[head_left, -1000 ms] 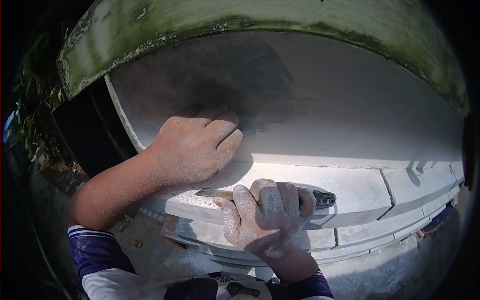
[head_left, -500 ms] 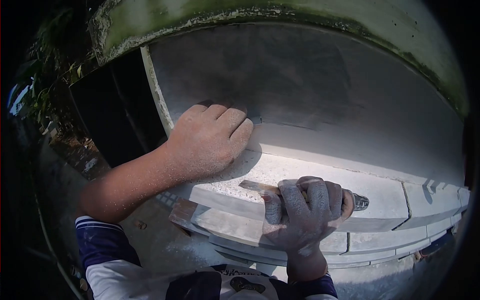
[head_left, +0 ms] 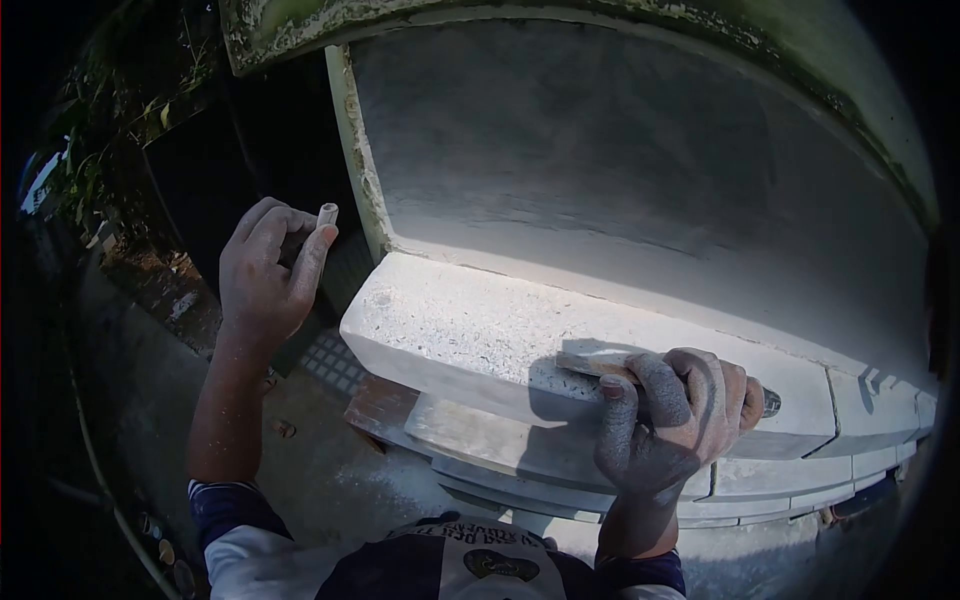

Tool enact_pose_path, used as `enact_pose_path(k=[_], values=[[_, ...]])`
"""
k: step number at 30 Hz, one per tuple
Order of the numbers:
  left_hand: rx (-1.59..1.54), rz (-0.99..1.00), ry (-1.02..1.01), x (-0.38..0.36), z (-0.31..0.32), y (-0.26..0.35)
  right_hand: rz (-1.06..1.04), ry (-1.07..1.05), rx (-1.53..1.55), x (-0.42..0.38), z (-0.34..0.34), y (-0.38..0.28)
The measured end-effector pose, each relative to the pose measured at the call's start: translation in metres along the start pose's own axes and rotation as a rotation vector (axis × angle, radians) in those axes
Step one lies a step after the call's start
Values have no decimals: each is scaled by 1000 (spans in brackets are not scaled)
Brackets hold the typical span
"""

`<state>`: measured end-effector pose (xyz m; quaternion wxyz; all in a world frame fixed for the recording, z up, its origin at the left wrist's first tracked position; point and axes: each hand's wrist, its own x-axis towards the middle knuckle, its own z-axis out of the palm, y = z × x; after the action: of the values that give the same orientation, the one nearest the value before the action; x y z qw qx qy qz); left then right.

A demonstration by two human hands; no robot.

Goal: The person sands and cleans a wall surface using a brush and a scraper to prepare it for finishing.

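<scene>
My left hand [head_left: 268,270], dusted white, is raised left of the pale block ledge [head_left: 440,290]. Between its thumb and fingers it pinches a short whitish tube-like piece [head_left: 328,214] that points upward. Over the ledge's front edge, my right hand [head_left: 680,420] is wrapped around a chisel [head_left: 590,365], also coated in dust. The flat blade points left, close over the ledge top, and the dark handle end shows past the little finger. White powder and small crumbs lie on the ledge near the blade.
Behind the ledge rises a smooth grey wall panel [head_left: 600,150] under a mossy concrete edge [head_left: 300,40]. Lower pale blocks [head_left: 480,425] step down in front, beside a brown block [head_left: 383,405]. Dark openings and plants lie at left.
My left hand has moved left, away from the wall, and now shows the whitish piece. My right hand has shifted slightly right with the chisel. The view has shifted too.
</scene>
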<state>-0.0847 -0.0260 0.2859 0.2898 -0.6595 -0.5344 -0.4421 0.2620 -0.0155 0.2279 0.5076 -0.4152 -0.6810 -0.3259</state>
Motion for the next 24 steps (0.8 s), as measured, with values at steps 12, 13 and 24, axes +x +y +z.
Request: enact_pose_path(k=[12, 13, 24], values=[[-352, 131, -68, -39, 17, 56, 114, -351, 69, 31, -19, -4], [-350, 165, -75, -37, 20, 59, 129, -379, 105, 34, -21, -2], [-277, 339, -53, -37, 42, 51, 107, -481, -62, 82, -53, 37]])
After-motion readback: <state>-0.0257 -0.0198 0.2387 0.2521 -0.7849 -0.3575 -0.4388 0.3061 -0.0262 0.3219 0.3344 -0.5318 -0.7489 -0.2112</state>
